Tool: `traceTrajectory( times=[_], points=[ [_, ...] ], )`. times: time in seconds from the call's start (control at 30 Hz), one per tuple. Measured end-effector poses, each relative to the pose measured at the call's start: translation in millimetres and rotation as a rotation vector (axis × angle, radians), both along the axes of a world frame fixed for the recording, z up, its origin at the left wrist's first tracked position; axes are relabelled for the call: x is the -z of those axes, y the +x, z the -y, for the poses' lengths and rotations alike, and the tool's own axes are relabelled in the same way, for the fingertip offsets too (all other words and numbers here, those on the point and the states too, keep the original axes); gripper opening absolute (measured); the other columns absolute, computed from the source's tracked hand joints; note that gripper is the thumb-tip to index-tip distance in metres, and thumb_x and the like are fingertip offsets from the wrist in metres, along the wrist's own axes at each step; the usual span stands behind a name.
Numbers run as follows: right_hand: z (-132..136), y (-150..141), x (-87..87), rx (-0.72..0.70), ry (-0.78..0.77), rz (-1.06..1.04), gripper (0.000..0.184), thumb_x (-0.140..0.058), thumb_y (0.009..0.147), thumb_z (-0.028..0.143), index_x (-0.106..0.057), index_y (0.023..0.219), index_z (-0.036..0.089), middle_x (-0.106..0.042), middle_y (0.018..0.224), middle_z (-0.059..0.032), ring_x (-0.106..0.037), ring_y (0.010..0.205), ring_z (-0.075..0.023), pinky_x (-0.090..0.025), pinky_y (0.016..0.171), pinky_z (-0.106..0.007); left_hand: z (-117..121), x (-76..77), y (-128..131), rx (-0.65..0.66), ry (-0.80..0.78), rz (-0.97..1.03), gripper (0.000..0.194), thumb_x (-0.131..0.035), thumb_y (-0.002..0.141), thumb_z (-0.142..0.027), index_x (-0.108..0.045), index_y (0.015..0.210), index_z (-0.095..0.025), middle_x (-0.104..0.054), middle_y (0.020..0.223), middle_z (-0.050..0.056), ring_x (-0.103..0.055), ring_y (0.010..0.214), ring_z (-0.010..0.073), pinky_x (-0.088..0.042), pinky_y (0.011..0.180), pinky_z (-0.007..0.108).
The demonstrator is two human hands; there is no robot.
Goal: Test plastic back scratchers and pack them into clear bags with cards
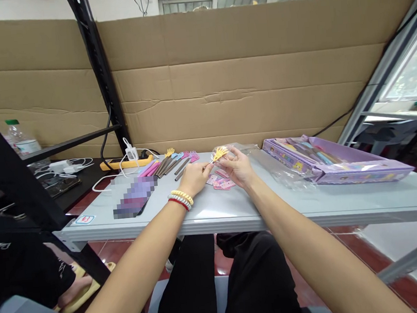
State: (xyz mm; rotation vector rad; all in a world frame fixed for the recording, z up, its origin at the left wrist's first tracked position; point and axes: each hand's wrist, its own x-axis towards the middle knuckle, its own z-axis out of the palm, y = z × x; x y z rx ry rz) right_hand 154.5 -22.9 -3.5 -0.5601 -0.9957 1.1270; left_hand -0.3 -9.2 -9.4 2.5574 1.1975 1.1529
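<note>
Two bare hands meet over the middle of the table (206, 212): the left hand (195, 178) grips the lower part of a yellow hand-shaped stick (220, 152), while the right hand (239, 168) pinches it near its spread head. Pink pieces (224, 183) lie just below the hands. Sticks with coloured heads (172, 163) lie to the left; clear plastic wrap (279, 170) and an open purple box (363, 172) lie to the right.

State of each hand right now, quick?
Left hand: closed, fingertips at the base of the yellow hand-shaped piece.
Right hand: fingers curled, holding the same piece.
</note>
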Motion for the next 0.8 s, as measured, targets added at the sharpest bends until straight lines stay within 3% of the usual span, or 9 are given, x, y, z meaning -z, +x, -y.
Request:
traceTrajectory(
  times=[0.13, 0.23, 0.33, 0.5, 0.7, 0.8],
  points=[
    [-1, -1, -0.4, 0.073, -0.077, -0.047, 0.036, -0.080, 0.056, 0.023, -0.051, 0.079, 0.020, -0.067, 0.072, -0.0002, -0.066, 0.070, -0.0169, -0.057, 0.066, -0.033, 0, 1.4, 2, -0.001, -0.070, 0.012, 0.036, -0.044, 0.088, -0.042, -0.070, 0.097, -0.018, -0.067, 0.069, 0.005, -0.057, 0.065, 0.0167, -0.038, 0.066, 0.027],
    [-6, 7, -0.2, 0.174, -0.088, -0.106, 0.031, -0.078, 0.059, 0.017, -0.052, 0.076, 0.018, -0.066, 0.069, -0.0024, -0.066, 0.068, -0.0182, -0.058, 0.066, -0.035, 0, 2.4, 1, 0.019, -0.134, 0.019, 0.047, -0.046, 0.086, -0.051, -0.064, 0.111, -0.015, -0.068, 0.072, 0.006, -0.060, 0.071, 0.0192, -0.040, 0.068, 0.028],
    [-13, 20, -0.5, 0.265, -0.025, -0.202, 0.026, -0.075, 0.063, 0.012, -0.052, 0.074, 0.017, -0.066, 0.071, -0.0016, -0.066, 0.068, -0.0155, -0.058, 0.071, -0.035, -1, 2.5, -2, -0.009, -0.186, -0.048, 0.046, -0.048, 0.082, -0.055, -0.068, 0.100, -0.018, -0.069, 0.076, 0.007, -0.061, 0.072, 0.0209, -0.041, 0.065, 0.029],
    [-19, 35, -0.9, 0.331, 0.003, -0.264, 0.019, -0.070, 0.070, 0.012, -0.052, 0.072, 0.017, -0.064, 0.070, 0.0000, -0.064, 0.067, -0.0130, -0.058, 0.073, -0.034, -5, 3.6, -7, 0.031, -0.243, -0.200, 0.027, -0.053, 0.081, -0.040, -0.071, 0.079, -0.020, -0.067, 0.073, 0.008, -0.060, 0.069, 0.0210, -0.041, 0.064, 0.029],
    [-9, 27, -3.1, 0.237, -0.136, -0.183, 0.017, -0.068, 0.065, 0.009, -0.059, 0.077, 0.017, -0.067, 0.075, -0.0014, -0.066, 0.074, -0.0150, -0.057, 0.073, -0.031, -7, 7.4, -5, 0.025, -0.192, -0.207, 0.023, -0.047, 0.085, -0.031, -0.067, 0.086, -0.018, -0.068, 0.084, 0.012, -0.061, 0.077, 0.0228, -0.043, 0.070, 0.031],
    [-4, 28, -6.5, 0.141, -0.145, -0.169, 0.018, -0.066, 0.070, 0.031, -0.058, 0.079, 0.017, -0.069, 0.080, -0.0055, -0.067, 0.081, -0.0196, -0.056, 0.075, -0.036, -8, 7.7, -5, 0.009, -0.206, -0.209, 0.022, -0.047, 0.085, -0.029, -0.066, 0.086, -0.018, -0.068, 0.085, 0.011, -0.061, 0.080, 0.0220, -0.043, 0.072, 0.030]
  ],
)
